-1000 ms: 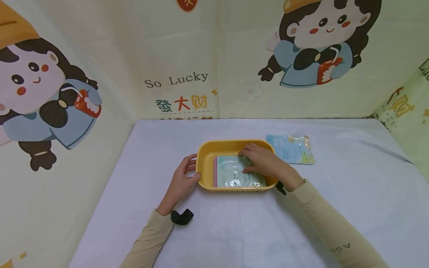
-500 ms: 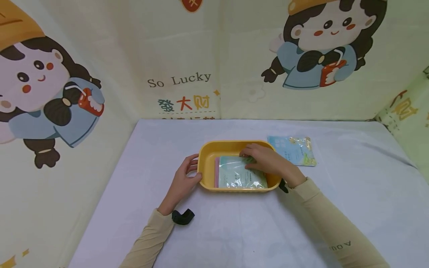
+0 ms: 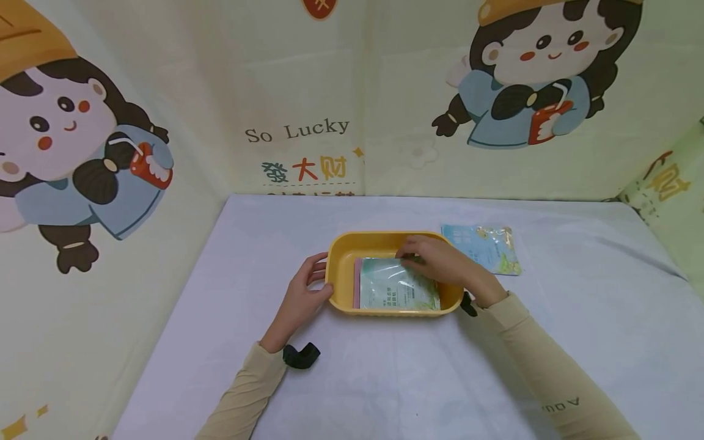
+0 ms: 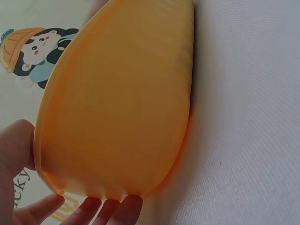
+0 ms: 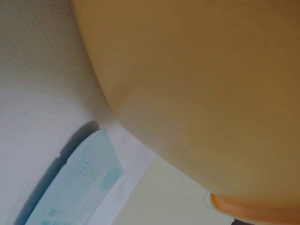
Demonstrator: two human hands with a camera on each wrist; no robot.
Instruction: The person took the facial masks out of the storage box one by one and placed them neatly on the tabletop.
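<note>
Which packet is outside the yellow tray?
The blue packet, on the white cloth by the yellow tray's far right corner. The pale green packet lies inside the tray, over a pink item showing only an edge.

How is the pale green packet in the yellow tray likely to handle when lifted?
The pale green packet is probably light and somewhat floppy, since it looks thin and slightly rippled. Its glossy sheen suggests it may be slippery. With its flat shape, it seems unlikely to roll.
</note>
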